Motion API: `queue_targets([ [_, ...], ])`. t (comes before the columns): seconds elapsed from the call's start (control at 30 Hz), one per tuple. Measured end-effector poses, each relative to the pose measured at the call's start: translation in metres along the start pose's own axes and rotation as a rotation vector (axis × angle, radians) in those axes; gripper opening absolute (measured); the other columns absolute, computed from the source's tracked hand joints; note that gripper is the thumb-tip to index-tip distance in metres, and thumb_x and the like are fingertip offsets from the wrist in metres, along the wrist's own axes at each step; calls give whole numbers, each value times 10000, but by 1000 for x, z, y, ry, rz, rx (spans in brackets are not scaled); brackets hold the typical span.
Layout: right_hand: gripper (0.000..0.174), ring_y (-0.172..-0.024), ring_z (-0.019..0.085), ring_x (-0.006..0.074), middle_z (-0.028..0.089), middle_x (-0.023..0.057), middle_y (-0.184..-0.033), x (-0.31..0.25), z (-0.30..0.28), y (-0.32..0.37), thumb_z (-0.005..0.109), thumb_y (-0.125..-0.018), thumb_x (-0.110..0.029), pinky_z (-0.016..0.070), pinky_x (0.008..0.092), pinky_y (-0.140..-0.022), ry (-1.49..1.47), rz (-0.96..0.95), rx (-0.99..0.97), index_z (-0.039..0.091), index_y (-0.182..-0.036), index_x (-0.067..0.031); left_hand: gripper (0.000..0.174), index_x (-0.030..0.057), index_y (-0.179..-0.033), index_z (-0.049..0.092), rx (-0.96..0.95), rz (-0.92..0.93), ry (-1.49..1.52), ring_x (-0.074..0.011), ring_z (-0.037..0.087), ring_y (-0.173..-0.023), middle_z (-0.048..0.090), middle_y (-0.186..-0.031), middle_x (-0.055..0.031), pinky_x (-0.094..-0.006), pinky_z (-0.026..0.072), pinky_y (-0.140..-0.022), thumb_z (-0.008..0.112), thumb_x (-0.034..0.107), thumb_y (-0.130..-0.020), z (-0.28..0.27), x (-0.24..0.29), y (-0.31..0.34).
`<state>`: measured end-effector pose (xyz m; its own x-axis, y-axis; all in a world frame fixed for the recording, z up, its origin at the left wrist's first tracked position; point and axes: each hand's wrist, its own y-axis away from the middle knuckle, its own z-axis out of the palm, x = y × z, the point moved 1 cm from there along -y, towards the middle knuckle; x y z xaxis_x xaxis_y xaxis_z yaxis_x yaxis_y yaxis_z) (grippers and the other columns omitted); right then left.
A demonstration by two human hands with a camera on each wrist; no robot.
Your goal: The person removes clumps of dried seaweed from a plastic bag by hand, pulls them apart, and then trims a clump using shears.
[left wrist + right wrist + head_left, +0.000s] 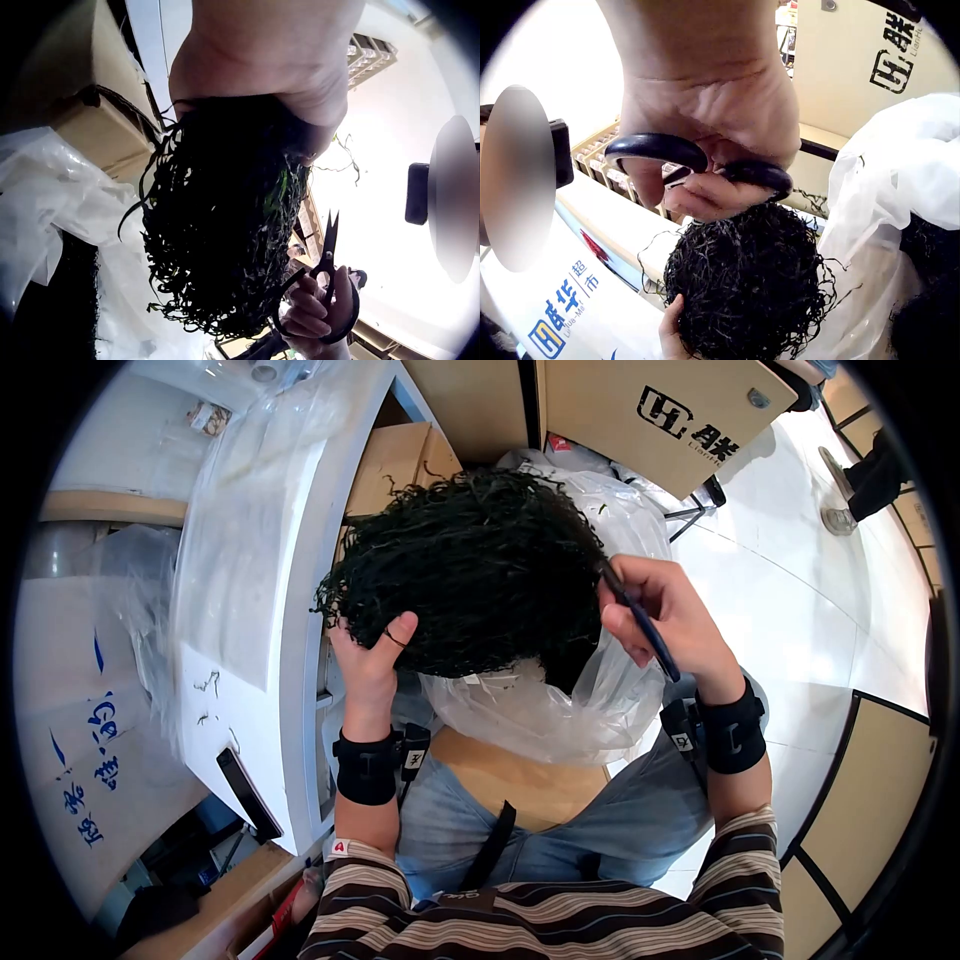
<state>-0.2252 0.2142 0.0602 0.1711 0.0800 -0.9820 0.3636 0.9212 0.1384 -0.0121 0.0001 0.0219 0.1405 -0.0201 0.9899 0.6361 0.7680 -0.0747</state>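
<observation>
A big dark green-black bundle of thin curly strands (470, 570) is held up over a clear plastic bag. My left hand (372, 660) grips its near left end, thumb laid across the strands; in the left wrist view the bundle (225, 217) hangs below the palm. At the bundle's right side, my right hand (675, 615) holds dark-handled scissors (645, 625). Fingers pass through the handle loops in the right wrist view, where the bundle (746, 281) lies beyond them. The scissors' blades (331, 232) are slightly apart in the left wrist view.
The clear plastic bag (560, 720) stands between the person's knees, with more dark material (934, 251) inside. On the left, a white table (235, 710) carries a phone (250, 795) and a few loose strands. Cardboard boxes (385, 460) stand behind the bundle.
</observation>
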Motion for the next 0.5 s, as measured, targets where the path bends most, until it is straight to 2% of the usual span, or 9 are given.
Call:
queue_targets([
  [0.03,319,-474,394,-2,470,-62,-586,1,0,0,708,-870,-228,277,181,-432,21,59,-62,487,-723,-50,449,-9,-1127,575,33,7,9,-130,589,-903,621,-1041,-54,-265,478,-822,783,44,-733,-1,0,0],
  [0.13,362,-460,403,-1,454,-68,-537,3,2,0,698,-880,-253,284,188,-428,99,148,-81,473,-679,-52,428,-9,-1108,588,60,38,3,-130,591,-890,628,-1018,-53,-264,474,-824,781,41,-729,3,5,1],
  [0.17,392,-438,441,9,458,-59,-500,2,3,-1,682,-890,-292,304,193,-407,122,156,-88,475,-663,-49,415,-9,-1097,595,54,57,-12,-131,590,-885,630,-1005,-52,-263,472,-824,779,41,-729,4,7,1],
  [0.27,399,-419,481,29,488,-36,-496,0,4,-2,668,-897,-323,337,195,-383,159,195,-101,499,-669,-41,406,-10,-1088,600,30,83,-87,-127,584,-880,630,-998,-54,-262,470,-820,777,47,-727,2,7,2],
  [0.5,412,-389,489,48,511,-17,-496,-1,2,-4,647,-903,-360,369,195,-353,169,249,-133,528,-682,-34,414,-8,-1083,592,2,156,-129,-126,587,-863,629,-983,-52,-260,475,-806,773,36,-714,-3,3,2],
])
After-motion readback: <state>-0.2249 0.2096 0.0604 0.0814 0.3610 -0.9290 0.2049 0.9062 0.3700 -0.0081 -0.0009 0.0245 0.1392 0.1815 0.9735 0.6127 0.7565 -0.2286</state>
